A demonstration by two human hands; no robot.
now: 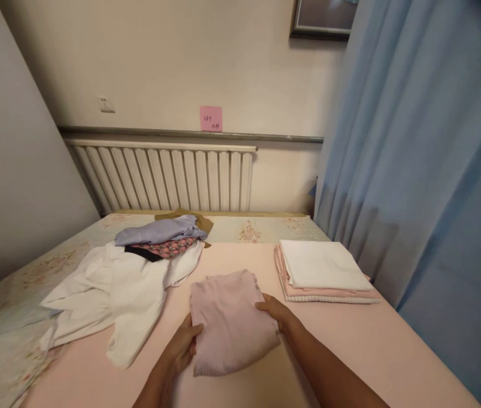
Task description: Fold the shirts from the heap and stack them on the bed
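Observation:
Between my two hands is a folded light-pink ribbed garment (234, 326), raised at a tilt over the pink sheet. My left hand (183, 343) grips its left edge, thumb on top and fingers underneath. On the opposite side, my right hand (273, 310) pinches the right edge the same way. To the right lies a neat stack of folded clothes, with a white folded garment (325, 265) on top of pink and striped ones. Left of my hands, a loose white garment (125, 289) spreads out, partly under a crumpled pile.
The pile holds a grey-blue striped garment (161, 229), a red patterned piece with a black band (167, 249) and an olive garment (204, 222). Behind the bed stand a radiator (167, 177) and wall. A blue curtain (393, 170) hangs along the right side.

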